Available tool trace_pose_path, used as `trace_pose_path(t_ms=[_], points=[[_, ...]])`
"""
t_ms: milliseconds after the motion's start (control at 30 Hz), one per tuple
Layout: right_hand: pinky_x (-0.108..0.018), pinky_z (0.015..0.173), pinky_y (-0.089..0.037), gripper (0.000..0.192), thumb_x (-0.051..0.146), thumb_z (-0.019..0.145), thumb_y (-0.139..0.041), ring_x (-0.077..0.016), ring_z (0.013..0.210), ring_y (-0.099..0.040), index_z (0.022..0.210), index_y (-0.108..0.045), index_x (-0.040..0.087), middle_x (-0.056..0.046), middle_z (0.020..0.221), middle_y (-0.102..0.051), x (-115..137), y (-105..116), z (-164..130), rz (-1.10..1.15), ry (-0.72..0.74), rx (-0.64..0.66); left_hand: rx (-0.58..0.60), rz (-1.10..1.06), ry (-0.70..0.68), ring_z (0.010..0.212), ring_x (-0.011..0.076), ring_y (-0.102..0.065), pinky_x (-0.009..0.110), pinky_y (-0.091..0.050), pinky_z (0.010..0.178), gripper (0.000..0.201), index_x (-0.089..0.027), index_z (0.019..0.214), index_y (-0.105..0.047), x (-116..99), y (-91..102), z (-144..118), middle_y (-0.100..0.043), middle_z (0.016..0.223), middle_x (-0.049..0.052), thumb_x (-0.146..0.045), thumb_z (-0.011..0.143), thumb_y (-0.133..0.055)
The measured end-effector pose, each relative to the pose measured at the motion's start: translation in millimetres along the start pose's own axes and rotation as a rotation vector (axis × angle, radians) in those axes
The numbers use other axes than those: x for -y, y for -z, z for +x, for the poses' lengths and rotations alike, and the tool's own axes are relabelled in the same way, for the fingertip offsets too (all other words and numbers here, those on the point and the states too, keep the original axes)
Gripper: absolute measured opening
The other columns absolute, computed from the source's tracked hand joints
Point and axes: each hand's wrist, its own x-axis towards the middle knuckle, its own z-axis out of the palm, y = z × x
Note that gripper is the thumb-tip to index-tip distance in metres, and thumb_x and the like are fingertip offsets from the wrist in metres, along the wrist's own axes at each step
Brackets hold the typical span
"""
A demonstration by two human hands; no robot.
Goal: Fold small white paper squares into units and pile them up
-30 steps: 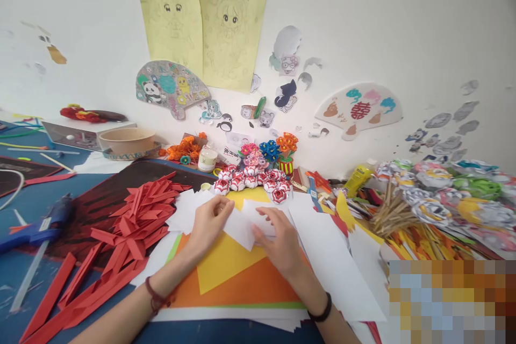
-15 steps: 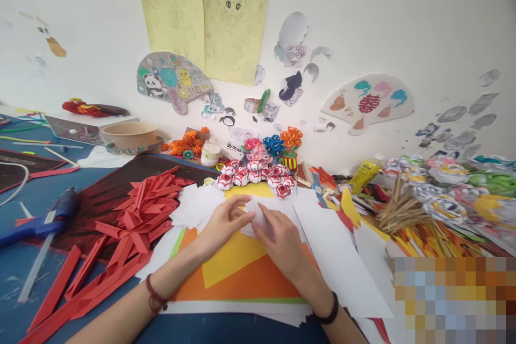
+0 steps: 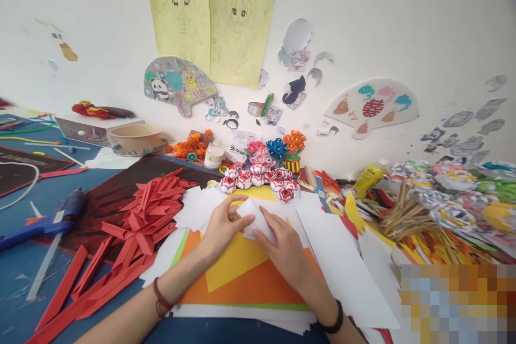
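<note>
**White sheet mid-fold at the centre of the desk**

Watching the head view from afar, I saw both hands at lower centre of the frame, closed around one piece of work; the left hand (image 3: 221, 226) had its fingers curled and thumb pressed on the near left edge of a small white paper (image 3: 258, 219), and the right hand (image 3: 284, 244) lay flat over its right half with the fingers pinching a raised flap; both grips were snug, not clenched; the paper rested just above the orange and yellow sheets (image 3: 242, 279) that lay under the wrists. I judged the fold as only partly made; one corner stood up and no finished shape showed yet, so most of the creasing seemed left to do. To the right of the hands lay long white sheets (image 3: 342, 258); to the left, a pile of folded red strips (image 3: 145, 220), and beyond them at the left edge a blue glue gun (image 3: 48, 223). Just above the hands sat a row of red-and-white paper balls (image 3: 258, 180), which I took for finished pieces of some kind; behind them stood small paper flowers (image 3: 278, 148) against the wall (image 3: 403, 21); at right of frame lay a heap of wooden sticks (image 3: 403, 215).
</note>
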Motion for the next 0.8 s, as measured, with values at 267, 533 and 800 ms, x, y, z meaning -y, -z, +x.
trace_pose_path(t_ms=[267, 533, 800], points=[[-0.032, 0.078, -0.047, 0.037, 0.042, 0.09, -0.045, -0.0244, 0.091, -0.059, 0.116, -0.061, 0.021, -0.006, 0.098, -0.068, 3, 12, 9, 0.423, -0.128, 0.006, 0.055, -0.05, -0.032, 0.053, 0.0103, -0.053, 0.021, -0.042, 0.054, 0.045, -0.017, 0.111, -0.051, 4, 5.1, 4, -0.05, 0.054, -0.007, -0.036, 0.073, -0.066], [-0.024, 0.052, -0.037, 0.04, 0.05, 0.086, -0.048, -0.0161, 0.062, -0.05, 0.073, -0.062, 0.015, -0.002, 0.067, -0.059, -21, 10, 12, 0.636, -0.347, -0.174, 0.024, 0.206, -0.058, 0.066, 0.0134, -0.057, 0.023, -0.042, 0.059, 0.044, -0.02, 0.111, -0.049, 4, 6.6, 5, -0.061, 0.077, 0.0, -0.032, 0.072, -0.065], [-0.026, 0.053, -0.042, 0.045, 0.056, 0.08, -0.054, -0.0191, 0.065, -0.058, 0.094, -0.067, 0.016, -0.004, 0.075, -0.066, -3, 15, 11, 0.936, -0.437, -0.071, 0.009, 0.373, -0.129, 0.063, 0.0136, -0.052, 0.022, -0.037, 0.057, 0.021, -0.017, 0.076, -0.057, -9, 5.6, 1, -0.058, 0.068, 0.0, -0.038, 0.08, -0.054]])
